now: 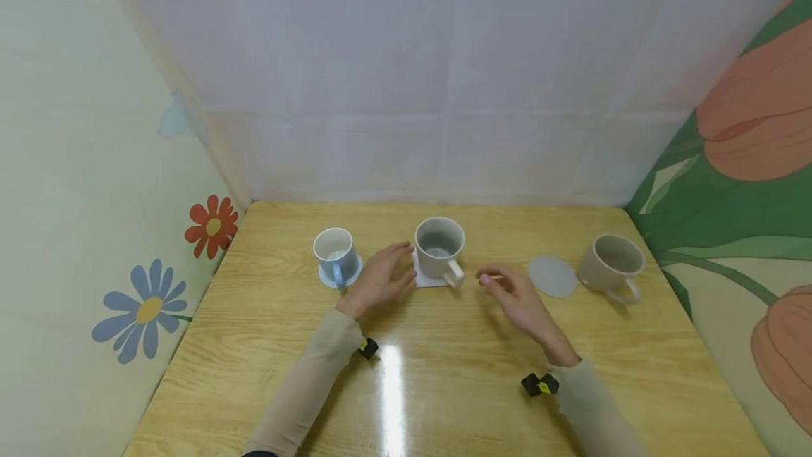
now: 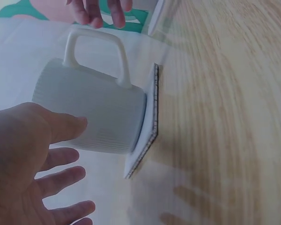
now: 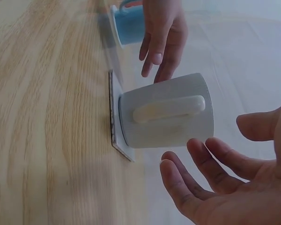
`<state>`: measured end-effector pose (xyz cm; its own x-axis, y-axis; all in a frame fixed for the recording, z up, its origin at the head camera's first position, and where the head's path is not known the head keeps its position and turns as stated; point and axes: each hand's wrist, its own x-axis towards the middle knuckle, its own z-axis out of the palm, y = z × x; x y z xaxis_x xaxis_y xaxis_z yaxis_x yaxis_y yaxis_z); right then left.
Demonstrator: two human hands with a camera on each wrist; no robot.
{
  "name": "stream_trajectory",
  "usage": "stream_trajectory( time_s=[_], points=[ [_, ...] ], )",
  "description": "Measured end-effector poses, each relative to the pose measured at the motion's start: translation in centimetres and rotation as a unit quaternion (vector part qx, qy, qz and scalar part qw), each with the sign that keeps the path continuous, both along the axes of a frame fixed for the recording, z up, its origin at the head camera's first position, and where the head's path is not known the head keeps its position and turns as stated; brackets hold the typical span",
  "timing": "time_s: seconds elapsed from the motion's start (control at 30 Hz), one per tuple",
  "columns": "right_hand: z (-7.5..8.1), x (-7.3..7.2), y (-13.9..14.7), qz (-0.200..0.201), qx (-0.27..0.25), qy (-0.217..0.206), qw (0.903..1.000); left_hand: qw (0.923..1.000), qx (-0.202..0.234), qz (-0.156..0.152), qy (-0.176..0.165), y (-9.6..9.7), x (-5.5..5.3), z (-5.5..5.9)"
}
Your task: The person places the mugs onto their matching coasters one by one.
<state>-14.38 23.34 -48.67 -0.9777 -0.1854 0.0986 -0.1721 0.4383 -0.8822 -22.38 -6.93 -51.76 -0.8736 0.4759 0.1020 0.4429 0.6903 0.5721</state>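
A white ribbed mug (image 1: pixel 438 242) stands upright on a square white coaster (image 1: pixel 431 279) at the middle of the table, its handle toward the front right. Just left of that mug is my left hand (image 1: pixel 383 275), fingers spread and holding nothing. In the left wrist view its thumb (image 2: pixel 68 126) overlaps the mug's side. To the right of the mug, a short gap away, my right hand (image 1: pixel 517 302) has its fingers loosely bent with nothing in them. The right wrist view shows its fingertips (image 3: pixel 196 146) close by the mug's lower side in the picture.
At left, a small blue mug (image 1: pixel 336 252) stands on a round pale coaster (image 1: pixel 359 270). On the right lies a bare round grey coaster (image 1: pixel 552 276), with a beige mug (image 1: pixel 610 263) beside it on the wooden table (image 1: pixel 469 386). A white cloth wall (image 1: pixel 406 90) closes the back.
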Motion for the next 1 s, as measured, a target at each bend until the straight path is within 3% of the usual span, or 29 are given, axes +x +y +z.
stream_trajectory(
  time_s=[0.2, 0.67, 1.0],
  points=[
    [0.3, 0.1, 1.1, -0.011, 0.015, 0.015, 0.9997, 0.9998, 0.004, 0.011, 0.018, 0.3, 0.2, 1.0],
    [1.5, 1.0, 3.6, -0.04, 0.039, 0.06, 0.9966, 0.9952, 0.056, 0.032, 0.073, 0.8, 0.2, 2.2],
    [2.3, 1.3, 5.4, -0.064, 0.062, 0.068, 0.9938, 0.9882, 0.101, 0.019, 0.114, 1.9, 0.2, 3.4]
  ],
)
